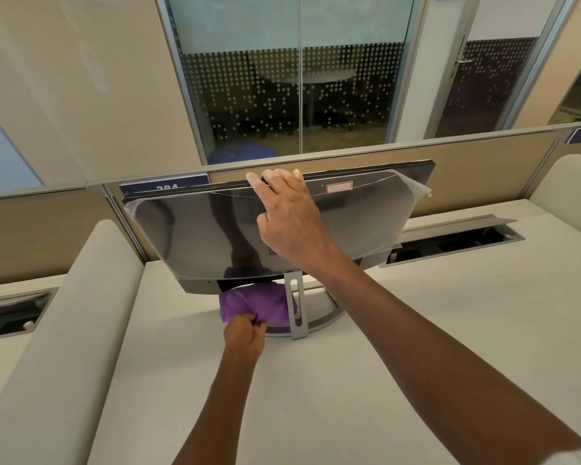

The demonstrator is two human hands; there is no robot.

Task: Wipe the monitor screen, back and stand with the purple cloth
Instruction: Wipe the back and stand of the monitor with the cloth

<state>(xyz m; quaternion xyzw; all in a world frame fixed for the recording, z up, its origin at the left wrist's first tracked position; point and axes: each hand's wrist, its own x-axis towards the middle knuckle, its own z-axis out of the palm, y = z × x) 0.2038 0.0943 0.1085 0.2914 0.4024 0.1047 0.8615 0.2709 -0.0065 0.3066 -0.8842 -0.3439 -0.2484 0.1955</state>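
Desk [399, 347]: pale top, bearing the monitor [198, 229].
Left hand [244, 333]: below the monitor, fingers curled, pinching the purple cloth [255, 305].
Purple cloth: bunched beyond those fingers, on the stand [298, 310].
Right hand [287, 216]: fingers hooked over the monitor's top edge.

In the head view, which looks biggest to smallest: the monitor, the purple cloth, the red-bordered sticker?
1. monitor
2. purple cloth, partly hidden beneath the monitor
3. red-bordered sticker
The gaps are clear, so nearness does not change the order.
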